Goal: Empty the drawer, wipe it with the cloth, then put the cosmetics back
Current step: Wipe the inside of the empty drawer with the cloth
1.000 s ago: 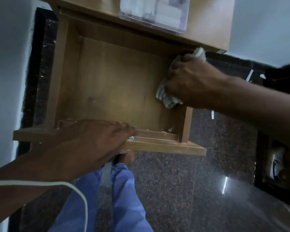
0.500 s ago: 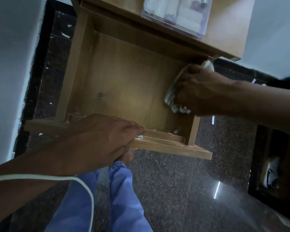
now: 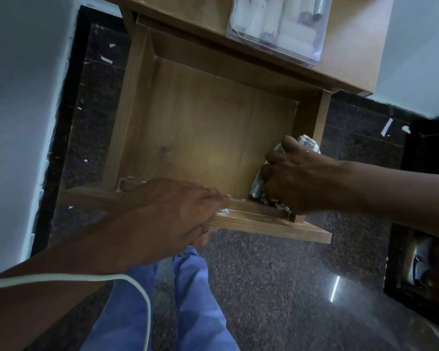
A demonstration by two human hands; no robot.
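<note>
The wooden drawer [image 3: 127, 117] is pulled out and its floor is bare. My left hand [image 3: 162, 214] grips the drawer's front panel from above, fingers curled over the edge. My right hand [image 3: 294, 181] holds a crumpled pale cloth [image 3: 308, 144] and presses it into the drawer's near right corner against the right wall. A clear plastic box [image 3: 276, 29] with white cosmetic bottles and tubes stands on top of the wooden cabinet [image 3: 345, 69] behind the drawer.
A white wall [image 3: 23, 97] stands close to the left of the drawer and another at the top right. Dark speckled stone floor [image 3: 276, 287] lies below. My blue trouser legs [image 3: 195, 300] are under the drawer front. A white cable [image 3: 86, 278] crosses my left forearm.
My right hand has slid the cloth along the right wall from the drawer's back corner to its front corner. My left hand stays on the front panel.
</note>
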